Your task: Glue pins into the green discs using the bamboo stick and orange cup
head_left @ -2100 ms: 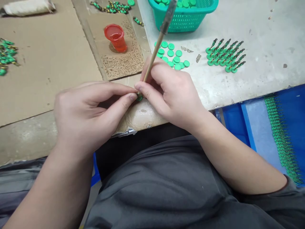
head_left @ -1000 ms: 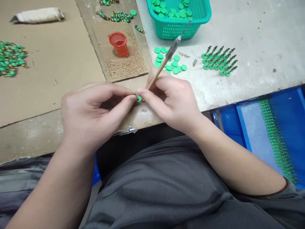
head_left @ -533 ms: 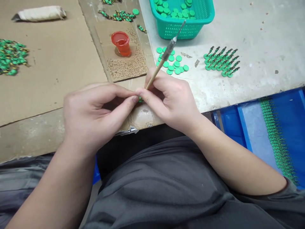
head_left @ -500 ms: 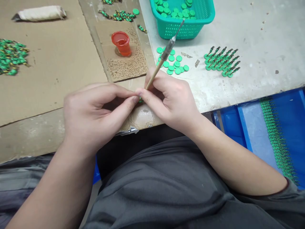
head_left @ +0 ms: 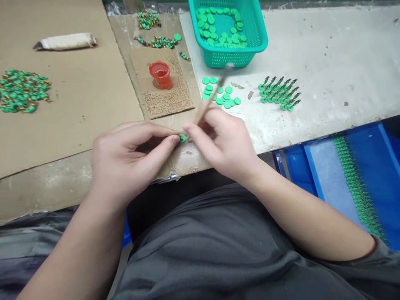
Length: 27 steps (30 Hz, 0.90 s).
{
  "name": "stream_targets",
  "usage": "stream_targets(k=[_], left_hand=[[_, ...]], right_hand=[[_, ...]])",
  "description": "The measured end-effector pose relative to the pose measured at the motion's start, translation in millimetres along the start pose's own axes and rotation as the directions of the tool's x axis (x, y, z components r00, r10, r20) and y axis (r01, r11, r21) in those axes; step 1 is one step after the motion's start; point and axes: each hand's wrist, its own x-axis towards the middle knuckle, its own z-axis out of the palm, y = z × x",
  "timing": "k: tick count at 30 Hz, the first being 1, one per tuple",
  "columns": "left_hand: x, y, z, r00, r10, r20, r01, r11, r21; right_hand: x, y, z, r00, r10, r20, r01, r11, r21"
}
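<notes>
My left hand (head_left: 134, 154) is closed, thumb and forefinger pinching a small piece with a round green disc (head_left: 182, 138) at its end; the rest of the piece is hidden by the fingers. Close beside it, my right hand (head_left: 223, 139) is curled round a thin wooden-handled brush (head_left: 204, 109), whose tip points up and away and is blurred. The right thumb and forefinger are a little apart from the green disc. Both hands are over the table's front edge. Loose green discs (head_left: 226, 96) lie just beyond the right hand.
A red cup (head_left: 161, 75) of liquid stands on speckled cardboard (head_left: 168, 102). A green basket (head_left: 231, 57) holds more discs. Small green-and-black figures stand on discs (head_left: 279, 93) at right; others lie in a pile (head_left: 23, 91). A wrapped tool (head_left: 67, 41) lies far left. Blue trays (head_left: 371, 166) sit lower right.
The right fingertips have drawn slightly away from the left ones, and the green disc now shows between them. The brush has swung with the right hand. The view has shifted slightly.
</notes>
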Motion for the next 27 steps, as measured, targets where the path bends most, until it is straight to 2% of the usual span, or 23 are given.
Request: stream_targets(k=[3,6,13,18,27], left_hand=[[1,2,-1.4,0.996,-0.086,-0.007,0.085,0.993,-0.08],[1,5,-6.4,0.995,-0.104,-0.001,0.103,0.98,-0.173],[2,28,-26.7,0.987,-0.151,0.046,0.158,0.915,-0.372],[3,44,-33.9,0.987,-0.146,0.069,0.16,0.852,-0.499],[3,46,-37.8,0.992,-0.086,0.092,0.123,0.816,-0.565]], right_hand=[[-16,10,-9,0.986,0.127,-0.112,-0.104,0.977,0.186],[-29,15,-19,0.98,0.175,-0.09,-0.145,0.952,0.271],[-33,16,-22,0.987,0.115,-0.116,-0.076,0.953,0.293],[-35,17,-20,0.989,0.082,-0.123,-0.046,0.961,0.272],[-37,20,-19,0.992,0.05,-0.118,-0.018,0.967,0.256]])
